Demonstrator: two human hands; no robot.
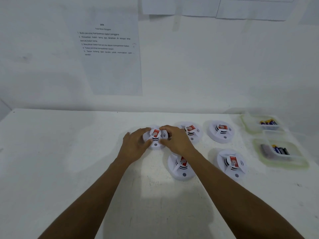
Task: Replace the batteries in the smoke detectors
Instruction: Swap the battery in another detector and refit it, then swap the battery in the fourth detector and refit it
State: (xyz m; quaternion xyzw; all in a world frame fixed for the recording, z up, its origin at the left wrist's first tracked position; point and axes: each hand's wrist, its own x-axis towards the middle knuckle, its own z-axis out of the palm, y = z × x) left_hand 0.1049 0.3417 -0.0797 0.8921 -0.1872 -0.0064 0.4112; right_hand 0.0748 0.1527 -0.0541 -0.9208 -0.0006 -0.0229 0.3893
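Several round white smoke detectors with red labels lie on the white table (69,152). My left hand (136,144) and my right hand (174,140) both grip the leftmost detector (155,135), fingers curled round its rim from either side. Another detector (191,131) sits just right of it, one more (221,131) further right. Two detectors lie nearer to me: one (181,167) partly under my right forearm, one (232,163) to its right.
Two clear lidless containers stand at the table's right edge: the far one (250,125) holds blue-and-yellow batteries, the near one (296,163) holds batteries and dark items. An instruction sheet (110,49) hangs on the wall behind.
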